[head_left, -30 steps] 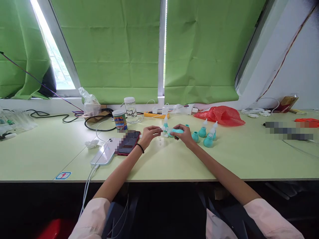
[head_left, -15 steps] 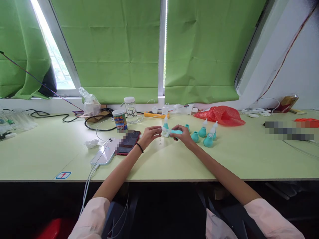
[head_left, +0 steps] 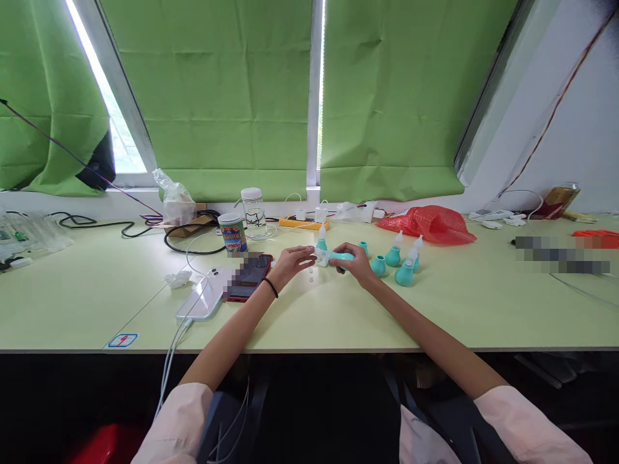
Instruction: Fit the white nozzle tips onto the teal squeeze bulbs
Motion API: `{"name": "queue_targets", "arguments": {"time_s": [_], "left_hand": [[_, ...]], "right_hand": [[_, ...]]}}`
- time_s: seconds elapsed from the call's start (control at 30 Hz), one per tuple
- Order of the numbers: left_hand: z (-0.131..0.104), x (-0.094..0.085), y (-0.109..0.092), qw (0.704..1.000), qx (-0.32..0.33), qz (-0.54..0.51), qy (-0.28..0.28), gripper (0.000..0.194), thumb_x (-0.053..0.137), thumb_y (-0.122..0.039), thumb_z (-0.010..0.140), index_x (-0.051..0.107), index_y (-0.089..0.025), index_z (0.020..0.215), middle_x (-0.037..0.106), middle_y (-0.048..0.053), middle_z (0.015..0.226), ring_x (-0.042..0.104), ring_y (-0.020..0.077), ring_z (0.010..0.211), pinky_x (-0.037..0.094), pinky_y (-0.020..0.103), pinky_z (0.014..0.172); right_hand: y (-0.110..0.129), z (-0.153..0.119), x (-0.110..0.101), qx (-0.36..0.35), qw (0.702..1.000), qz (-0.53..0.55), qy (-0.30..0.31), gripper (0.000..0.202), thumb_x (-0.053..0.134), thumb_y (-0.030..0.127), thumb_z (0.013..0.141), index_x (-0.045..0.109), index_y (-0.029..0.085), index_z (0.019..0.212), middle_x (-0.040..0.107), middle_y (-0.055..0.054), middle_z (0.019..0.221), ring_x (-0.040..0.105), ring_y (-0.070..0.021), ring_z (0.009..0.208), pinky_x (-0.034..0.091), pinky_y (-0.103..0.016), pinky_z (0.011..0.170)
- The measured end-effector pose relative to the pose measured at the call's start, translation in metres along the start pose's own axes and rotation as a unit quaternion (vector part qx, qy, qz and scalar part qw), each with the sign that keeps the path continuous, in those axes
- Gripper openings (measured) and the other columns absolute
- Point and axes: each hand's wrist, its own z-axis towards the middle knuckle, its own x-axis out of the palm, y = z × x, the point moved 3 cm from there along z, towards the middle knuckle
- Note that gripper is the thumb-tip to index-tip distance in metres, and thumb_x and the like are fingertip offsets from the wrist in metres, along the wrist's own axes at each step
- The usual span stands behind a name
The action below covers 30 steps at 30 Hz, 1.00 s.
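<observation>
My right hand (head_left: 355, 261) is wrapped round a teal squeeze bulb (head_left: 342, 256) of a nasal aspirator, lying sideways with its mouth to the left. At that mouth is a translucent nozzle (head_left: 321, 255), whose tip the curled fingers of my left hand (head_left: 294, 261) pinch. Just behind stands another aspirator (head_left: 322, 240) with its clear nozzle up. Right of my right hand several more teal bulbs stand upright: an open-mouthed one (head_left: 378, 265) and others with clear nozzles (head_left: 397, 240). Two tiny clear pieces (head_left: 311, 276) lie on the table below the nozzle.
Left of my left hand lie a dark phone (head_left: 251, 274) and a white phone (head_left: 206, 293) with cables. A patterned can (head_left: 233, 233), a clear jar (head_left: 254, 216) and a yellow power strip (head_left: 290, 222) stand behind. A red plastic bag (head_left: 425, 224) is at the back right.
Both hands stay almost in place. The fingers of my left hand have shifted very slightly at the nozzle's tip.
</observation>
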Motion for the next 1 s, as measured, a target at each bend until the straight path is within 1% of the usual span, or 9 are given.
{"name": "queue_targets", "arguments": {"time_s": [0.1,0.23,0.37,0.43,0.5,0.63,0.8,1.0], "left_hand": [[0.0,0.0,0.001,1.0,0.006,-0.003,0.001,0.02,0.069,-0.018,0.055,0.064,-0.01,0.072,0.062,0.005,0.07,0.059,0.0133,0.067,0.046,0.028,0.072],[0.0,0.001,0.002,1.0,0.019,0.004,0.023,0.021,0.069,-0.016,0.056,0.065,-0.009,0.076,0.063,0.006,0.076,0.059,0.0124,0.071,0.045,0.027,0.078],[-0.001,0.002,0.004,0.999,0.024,0.016,0.038,0.025,0.067,-0.02,0.059,0.063,-0.01,0.082,0.063,0.007,0.081,0.058,0.0134,0.074,0.043,0.031,0.08],[-0.001,0.001,0.004,0.999,0.026,0.022,0.037,0.027,0.066,-0.022,0.061,0.063,-0.011,0.085,0.062,0.007,0.083,0.058,0.014,0.076,0.043,0.032,0.08],[-0.001,0.001,0.005,0.999,0.027,0.023,0.03,0.027,0.065,-0.024,0.062,0.062,-0.012,0.086,0.062,0.007,0.085,0.057,0.0145,0.079,0.042,0.032,0.081],[-0.001,0.001,0.007,0.999,0.031,0.019,0.02,0.026,0.064,-0.026,0.063,0.062,-0.012,0.085,0.061,0.007,0.09,0.056,0.0148,0.082,0.04,0.033,0.083],[-0.001,0.002,0.008,0.998,0.048,0.024,0.013,0.026,0.065,-0.027,0.062,0.063,-0.01,0.082,0.061,0.008,0.088,0.056,0.015,0.08,0.04,0.035,0.084],[-0.002,0.004,0.006,0.996,0.082,0.014,0.019,0.024,0.065,-0.024,0.061,0.063,-0.009,0.08,0.062,0.008,0.086,0.056,0.0158,0.082,0.039,0.036,0.085]], "right_hand": [[0.0,0.0,0.0,0.003,1.0,0.007,0.002,0.03,0.07,0.028,0.046,0.05,0.016,0.064,0.053,0.004,0.052,0.046,-0.0074,0.036,0.036,-0.02,0.033],[-0.003,0.0,0.001,0.017,0.999,0.028,0.0,0.029,0.071,0.027,0.046,0.05,0.016,0.063,0.053,0.005,0.053,0.045,-0.0069,0.035,0.036,-0.02,0.033],[-0.011,-0.003,0.004,0.084,0.994,0.076,0.005,0.03,0.072,0.027,0.047,0.053,0.016,0.067,0.055,0.003,0.055,0.05,-0.0083,0.041,0.042,-0.021,0.038],[-0.015,-0.006,0.007,0.114,0.988,0.104,0.005,0.029,0.072,0.028,0.048,0.055,0.015,0.069,0.058,0.0,0.059,0.053,-0.0095,0.048,0.045,-0.021,0.043],[-0.017,-0.009,0.01,0.129,0.984,0.121,0.008,0.028,0.071,0.029,0.05,0.057,0.014,0.069,0.061,-0.003,0.064,0.054,-0.0101,0.053,0.047,-0.02,0.045],[-0.019,-0.013,0.018,0.126,0.985,0.119,0.022,0.03,0.069,0.036,0.055,0.059,0.013,0.071,0.062,-0.005,0.068,0.054,-0.01,0.053,0.048,-0.021,0.045],[-0.022,-0.015,0.023,0.121,0.989,0.088,0.013,0.034,0.063,0.045,0.06,0.059,0.015,0.075,0.059,-0.003,0.067,0.052,-0.0089,0.048,0.048,-0.023,0.042],[-0.024,-0.018,0.026,0.145,0.981,0.112,0.056,0.034,0.058,0.048,0.064,0.056,0.016,0.073,0.054,0.0,0.062,0.047,-0.006,0.043,0.042,-0.02,0.038]]}}
